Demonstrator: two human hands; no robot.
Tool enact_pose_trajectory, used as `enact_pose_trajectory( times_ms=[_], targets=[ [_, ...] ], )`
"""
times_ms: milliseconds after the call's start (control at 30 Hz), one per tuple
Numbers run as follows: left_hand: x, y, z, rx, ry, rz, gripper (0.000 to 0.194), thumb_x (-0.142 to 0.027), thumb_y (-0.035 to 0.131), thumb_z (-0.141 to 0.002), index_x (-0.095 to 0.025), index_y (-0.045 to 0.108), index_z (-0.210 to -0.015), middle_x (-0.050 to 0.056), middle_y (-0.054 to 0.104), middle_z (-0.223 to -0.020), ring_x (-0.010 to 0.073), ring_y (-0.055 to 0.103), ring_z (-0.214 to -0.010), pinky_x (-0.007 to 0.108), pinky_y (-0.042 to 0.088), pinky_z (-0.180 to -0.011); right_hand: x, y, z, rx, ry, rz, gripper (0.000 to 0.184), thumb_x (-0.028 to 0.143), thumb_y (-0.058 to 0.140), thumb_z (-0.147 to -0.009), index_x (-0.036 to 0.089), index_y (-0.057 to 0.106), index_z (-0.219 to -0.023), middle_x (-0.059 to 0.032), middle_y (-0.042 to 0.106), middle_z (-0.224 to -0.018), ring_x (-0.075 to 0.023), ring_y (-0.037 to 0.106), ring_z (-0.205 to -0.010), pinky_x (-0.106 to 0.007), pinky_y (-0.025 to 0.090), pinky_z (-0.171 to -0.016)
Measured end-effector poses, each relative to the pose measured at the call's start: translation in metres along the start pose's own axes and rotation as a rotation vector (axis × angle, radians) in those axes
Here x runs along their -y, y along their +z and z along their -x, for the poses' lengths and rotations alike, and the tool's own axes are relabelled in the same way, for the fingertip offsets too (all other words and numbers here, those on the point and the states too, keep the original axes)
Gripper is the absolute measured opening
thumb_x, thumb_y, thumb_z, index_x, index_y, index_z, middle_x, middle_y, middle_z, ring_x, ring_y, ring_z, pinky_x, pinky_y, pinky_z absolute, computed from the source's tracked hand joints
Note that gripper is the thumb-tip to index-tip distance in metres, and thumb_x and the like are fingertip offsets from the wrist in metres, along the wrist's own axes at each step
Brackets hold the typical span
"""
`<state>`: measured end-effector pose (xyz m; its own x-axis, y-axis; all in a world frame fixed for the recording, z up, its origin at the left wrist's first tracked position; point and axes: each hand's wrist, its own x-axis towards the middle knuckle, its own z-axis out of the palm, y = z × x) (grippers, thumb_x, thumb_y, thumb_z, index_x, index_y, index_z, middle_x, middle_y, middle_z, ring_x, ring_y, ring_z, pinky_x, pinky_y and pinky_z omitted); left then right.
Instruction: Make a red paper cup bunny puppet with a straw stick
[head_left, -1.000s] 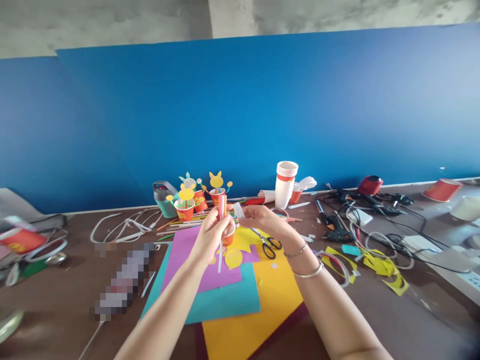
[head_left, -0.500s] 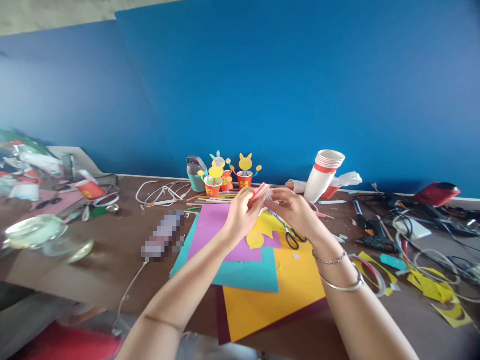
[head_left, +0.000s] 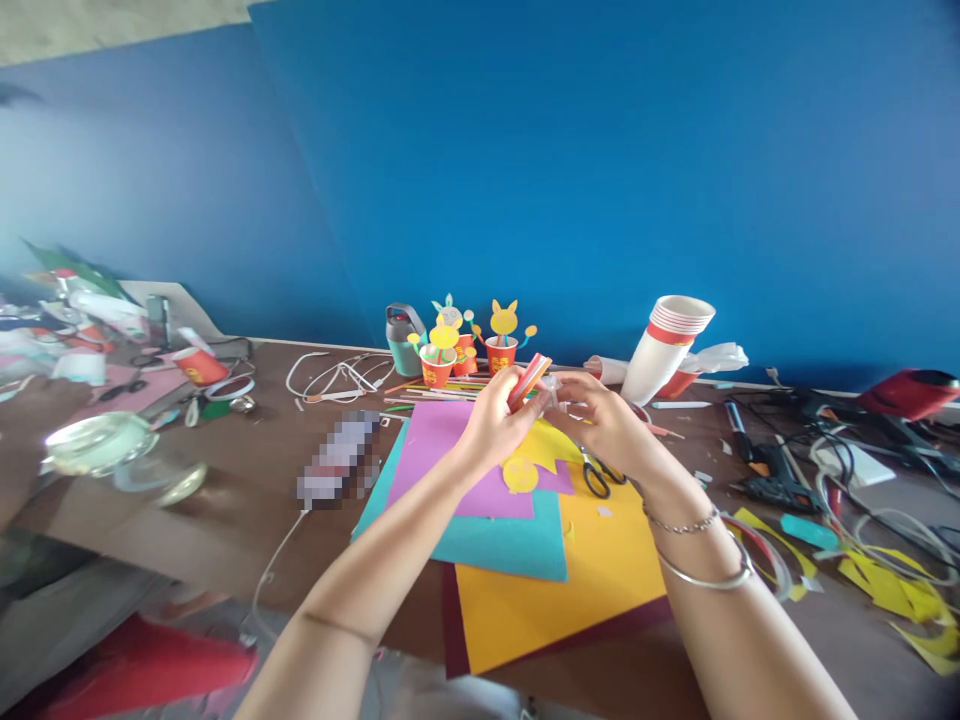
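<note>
My left hand [head_left: 496, 418] is closed round a short bundle of red, white and orange straws [head_left: 529, 380], tilted up to the right. My right hand [head_left: 600, 420] pinches a small whitish piece [head_left: 553, 385] right at the bundle's tip. Both hands hover above stacked paper sheets: purple [head_left: 442, 452], teal [head_left: 499, 540] and orange-yellow [head_left: 585, 580]. A yellow cut-out face [head_left: 520, 476] lies on the purple sheet just under my hands. Black-handled scissors [head_left: 598, 476] lie beside my right wrist.
Small red cups with yellow paper figures [head_left: 480, 345] stand at the back by a grey-green jug [head_left: 401, 335]. A stack of paper cups [head_left: 666, 345] leans right of them. A glue gun [head_left: 757, 470], cables and yellow scraps [head_left: 885, 585] fill the right side; glass dishes [head_left: 97, 445] sit left.
The view has swung left and down. The straw bundle went from upright to tilted right, and my right hand closed in on its tip with the small white piece.
</note>
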<state>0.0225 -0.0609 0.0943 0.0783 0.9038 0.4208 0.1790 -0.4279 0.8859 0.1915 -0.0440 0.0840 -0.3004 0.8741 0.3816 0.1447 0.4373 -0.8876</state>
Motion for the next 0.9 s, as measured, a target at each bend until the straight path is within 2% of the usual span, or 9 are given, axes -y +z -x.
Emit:
enact_pose_trajectory(
  times_ms=[100,233,333,533,667,767,900],
  targets=[
    [-0.002,0.0,-0.001,-0.042,-0.071,0.089,0.008,-0.024,0.067,-0.081,-0.018,0.065,-0.086,0.004,0.068,-0.084,0.0164,0.063,-0.076,0.029,0.048,-0.073,0.003,-0.002,-0.001,0.052,0.102,-0.098,0.018,0.034,0.075,-0.077,0.024,0.075,-0.092,-0.007,0.069,-0.11,-0.0251,0.062,-0.107,-0.04,0.05,-0.093],
    [-0.001,-0.002,-0.005,-0.056,-0.138,0.256,0.029,-0.022,0.069,-0.078,-0.017,0.066,-0.107,0.01,0.072,-0.108,0.0211,0.066,-0.099,0.033,0.049,-0.087,0.003,-0.009,-0.002,0.169,0.239,-0.418,0.031,0.042,0.071,-0.082,0.023,0.072,-0.106,-0.0067,0.073,-0.105,-0.0206,0.068,-0.096,-0.037,0.054,-0.09],
    [0.001,-0.003,-0.008,-0.053,-0.169,0.263,0.033,-0.025,0.071,-0.076,-0.017,0.068,-0.108,0.011,0.072,-0.113,0.0233,0.066,-0.104,0.033,0.049,-0.09,0.0,-0.016,-0.002,0.224,0.249,-0.526,0.031,0.043,0.074,-0.08,0.021,0.074,-0.103,-0.0072,0.074,-0.104,-0.019,0.069,-0.094,-0.032,0.056,-0.085],
    [0.002,-0.003,-0.008,-0.015,-0.252,0.338,0.039,-0.033,0.078,-0.071,-0.016,0.07,-0.105,0.01,0.074,-0.105,0.0249,0.068,-0.097,0.03,0.052,-0.075,0.001,-0.018,-0.001,0.322,0.238,-0.564,0.027,0.039,0.074,-0.08,0.021,0.074,-0.099,-0.0063,0.074,-0.101,-0.02,0.069,-0.097,-0.033,0.057,-0.085],
    [0.001,-0.003,-0.007,-0.024,-0.198,0.286,0.031,-0.034,0.076,-0.074,-0.017,0.072,-0.099,0.008,0.075,-0.096,0.0216,0.069,-0.086,0.029,0.051,-0.072,0.001,-0.014,-0.001,0.255,0.23,-0.61,0.02,0.04,0.072,-0.078,0.023,0.075,-0.088,-0.0043,0.073,-0.097,-0.0205,0.068,-0.094,-0.035,0.058,-0.085],
    [-0.001,-0.002,-0.005,-0.058,-0.12,0.205,0.025,-0.032,0.075,-0.075,-0.018,0.073,-0.096,0.007,0.074,-0.099,0.0224,0.068,-0.089,0.03,0.051,-0.076,0.0,-0.01,-0.002,0.184,0.222,-0.62,0.013,0.035,0.067,-0.079,0.023,0.073,-0.079,-0.0033,0.071,-0.091,-0.0206,0.066,-0.092,-0.034,0.058,-0.084],
    [-0.004,0.002,-0.001,-0.102,-0.048,0.159,0.021,-0.028,0.074,-0.076,-0.018,0.075,-0.095,0.007,0.073,-0.098,0.0231,0.067,-0.09,0.031,0.05,-0.08,-0.001,-0.006,-0.003,0.131,0.259,-0.577,0.013,0.03,0.062,-0.079,0.021,0.07,-0.073,-0.0043,0.067,-0.083,-0.0205,0.063,-0.086,-0.035,0.057,-0.085]
  ],
)
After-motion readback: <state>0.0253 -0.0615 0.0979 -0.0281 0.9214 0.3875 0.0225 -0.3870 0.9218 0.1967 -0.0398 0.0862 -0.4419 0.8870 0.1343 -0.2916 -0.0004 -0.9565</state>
